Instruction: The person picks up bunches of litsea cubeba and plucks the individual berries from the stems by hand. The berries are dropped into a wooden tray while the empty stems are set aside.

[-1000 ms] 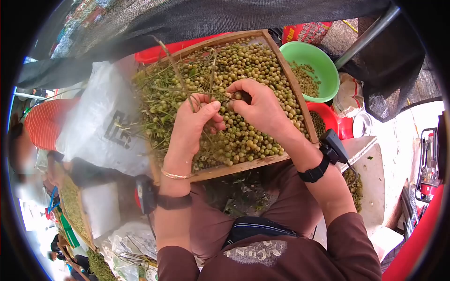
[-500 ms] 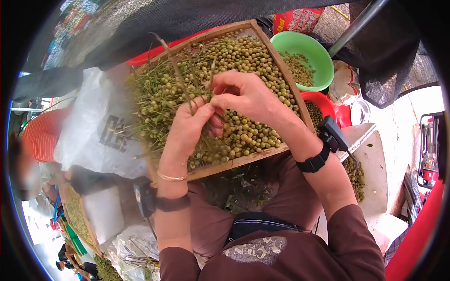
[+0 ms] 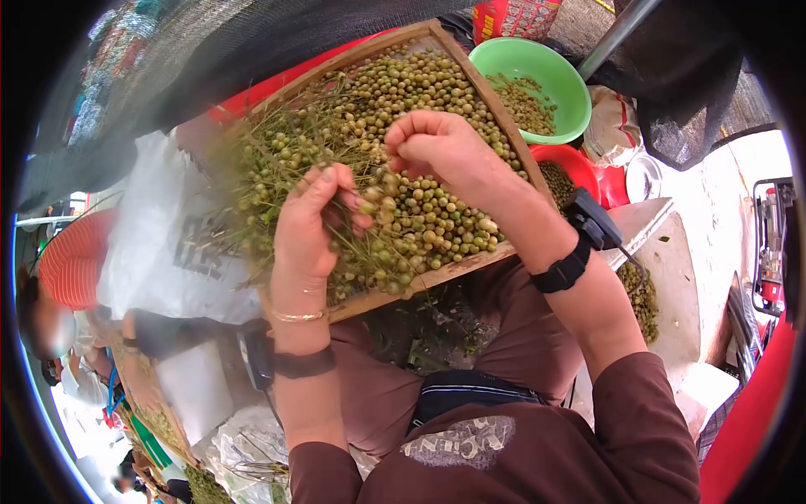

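Note:
Small round green-brown fruits (image 3: 432, 223) cover a wood-framed tray (image 3: 491, 101) across my lap. Over the tray's left half lies a tangle of thin green stems (image 3: 290, 139) with fruits still attached. My left hand (image 3: 312, 220) is closed around a fruiting sprig (image 3: 376, 239), whose stems and fruits hang out below the fingers, partly blurred. To its right, my right hand (image 3: 445, 155) is raised over the loose fruits with fingers curled and thumb against them. Whatever it may pinch is hidden.
Beyond the tray's right edge stand a green basin (image 3: 571, 92) with fruits in it and a red basin (image 3: 579, 168). A white plastic bag (image 3: 159, 244) lies left of the tray. A metal pole (image 3: 621, 38) slants down at the upper right. Another person is at the far left.
My hands have moved apart; they were together around upright stems. The long bare stem that stood above my left hand is gone from there. The view has shifted slightly.

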`<state>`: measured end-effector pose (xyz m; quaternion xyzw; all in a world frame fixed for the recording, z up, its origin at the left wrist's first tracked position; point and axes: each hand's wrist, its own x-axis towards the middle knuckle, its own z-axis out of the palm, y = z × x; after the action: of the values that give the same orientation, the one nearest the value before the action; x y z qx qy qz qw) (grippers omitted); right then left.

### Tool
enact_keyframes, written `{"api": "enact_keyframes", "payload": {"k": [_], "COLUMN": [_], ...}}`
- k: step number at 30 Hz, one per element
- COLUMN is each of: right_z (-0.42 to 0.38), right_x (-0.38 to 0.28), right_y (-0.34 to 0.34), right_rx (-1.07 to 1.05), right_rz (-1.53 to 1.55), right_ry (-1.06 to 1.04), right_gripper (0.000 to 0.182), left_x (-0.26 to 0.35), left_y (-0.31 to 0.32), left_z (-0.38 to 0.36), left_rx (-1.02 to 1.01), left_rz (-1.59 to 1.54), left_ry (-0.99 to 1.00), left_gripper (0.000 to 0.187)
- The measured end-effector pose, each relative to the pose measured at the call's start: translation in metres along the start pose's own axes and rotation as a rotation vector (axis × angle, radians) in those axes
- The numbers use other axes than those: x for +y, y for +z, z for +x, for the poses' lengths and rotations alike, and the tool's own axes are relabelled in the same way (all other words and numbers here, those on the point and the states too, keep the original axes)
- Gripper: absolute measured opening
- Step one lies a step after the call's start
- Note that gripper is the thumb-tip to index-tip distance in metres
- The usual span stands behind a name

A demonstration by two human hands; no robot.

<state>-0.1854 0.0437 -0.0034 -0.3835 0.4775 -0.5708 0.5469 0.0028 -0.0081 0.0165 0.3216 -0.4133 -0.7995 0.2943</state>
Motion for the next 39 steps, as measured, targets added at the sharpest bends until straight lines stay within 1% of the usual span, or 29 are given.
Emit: {"api": "enact_keyframes", "payload": {"k": [1, 2, 3, 5, 6, 7, 9, 10, 12, 14, 16, 17, 19, 20, 22, 23, 25, 27, 29, 31, 33, 34, 35, 37, 39], "right_z": [-0.001, -0.002, -0.003, -0.009, -0.014, -0.016, -0.020, -0.019, -0.019, -0.019, -0.017, -0.014, -0.008, -0.009, -0.013, -0.014, -0.016, -0.020, -0.023, -0.027, -0.028, -0.024, -0.023, -0.022, -0.020], "right_x": [0.000, 0.001, 0.000, -0.001, -0.011, -0.015, -0.020, -0.016, -0.017, -0.016, -0.011, -0.001, 0.014, 0.018, 0.001, -0.004, -0.012, -0.022, -0.031, -0.033, -0.031, -0.020, -0.018, -0.016, -0.013], "right_y": [-0.005, -0.008, -0.009, -0.007, 0.002, 0.007, 0.011, 0.011, 0.013, 0.016, 0.018, 0.017, 0.019, 0.015, 0.015, 0.013, 0.008, 0.006, 0.003, 0.009, 0.019, 0.020, 0.019, 0.019, 0.019], "right_rx": [-0.011, -0.054, -0.061, -0.186, -0.233, -0.241, -0.309, -0.347, -0.313, -0.279, -0.255, -0.253, 0.000, 0.005, -0.025, -0.025, -0.088, -0.109, -0.160, -0.169, -0.090, -0.058, -0.055, -0.130, -0.130], "right_rz": [-0.235, -0.447, -0.448, -0.323, -0.159, -0.159, -0.062, -0.037, -0.069, -0.097, -0.181, -0.179, -0.812, -0.810, -0.527, -0.527, 0.015, 0.061, 0.219, 0.207, -0.150, -0.285, -0.284, -0.461, -0.478], "right_ry": [-0.046, -0.048, -0.053, 0.008, 0.045, 0.040, 0.193, 0.189, 0.204, 0.221, 0.123, 0.122, -0.468, -0.467, -0.030, -0.031, 0.184, 0.140, 0.119, 0.120, 0.010, -0.132, -0.130, -0.103, -0.103], "right_gripper": [0.020, 0.022, 0.022, 0.025, 0.023, 0.023, 0.018, 0.013, 0.012, 0.011, 0.013, 0.013, 0.016, 0.016, 0.016, 0.016, 0.013, 0.011, 0.010, 0.009, 0.012, 0.018, 0.018, 0.023, 0.026], "left_x": [0.004, 0.005, 0.008, 0.013, 0.015, 0.015, 0.017, 0.018, 0.017, 0.017, 0.014, 0.012, 0.011, 0.011, 0.015, 0.017, 0.021, 0.023, 0.021, 0.016, 0.013, 0.011, 0.010, 0.008, 0.006], "left_y": [-0.005, -0.009, -0.012, -0.016, -0.017, -0.017, -0.017, -0.017, -0.017, -0.019, -0.018, -0.017, -0.019, -0.020, -0.025, -0.027, -0.026, -0.020, -0.020, -0.018, -0.012, -0.008, -0.004, 0.002, 0.008], "left_z": [-0.001, -0.001, -0.001, -0.003, -0.003, -0.003, -0.004, -0.005, -0.005, -0.005, -0.005, -0.004, -0.003, -0.002, 0.000, 0.000, -0.002, -0.002, -0.001, 0.000, 0.002, 0.002, 0.001, 0.000, -0.001], "left_rx": [0.031, 0.060, 0.064, 0.113, 0.118, 0.121, 0.123, 0.124, 0.123, 0.155, 0.155, 0.156, 0.175, 0.195, 0.225, 0.260, 0.251, 0.359, 0.358, 0.353, 0.355, 0.353, 0.348, 0.339, 0.343], "left_rz": [-0.014, -0.031, -0.030, -0.073, -0.072, -0.071, -0.067, -0.076, -0.086, -0.163, -0.165, -0.169, -0.166, -0.164, -0.182, -0.206, -0.260, -0.255, -0.241, -0.226, -0.196, -0.196, -0.153, -0.108, -0.087], "left_ry": [0.003, 0.017, 0.025, 0.058, 0.067, 0.078, 0.089, 0.090, 0.088, 0.106, 0.095, 0.086, 0.085, 0.085, 0.091, 0.103, 0.104, 0.144, 0.171, 0.187, 0.200, 0.196, 0.208, 0.215, 0.210], "left_gripper": [0.018, 0.018, 0.018, 0.018, 0.018, 0.018, 0.018, 0.018, 0.017, 0.017, 0.017, 0.017, 0.017, 0.016, 0.016, 0.016, 0.017, 0.018, 0.019, 0.019, 0.020, 0.020, 0.020, 0.020, 0.020]}}
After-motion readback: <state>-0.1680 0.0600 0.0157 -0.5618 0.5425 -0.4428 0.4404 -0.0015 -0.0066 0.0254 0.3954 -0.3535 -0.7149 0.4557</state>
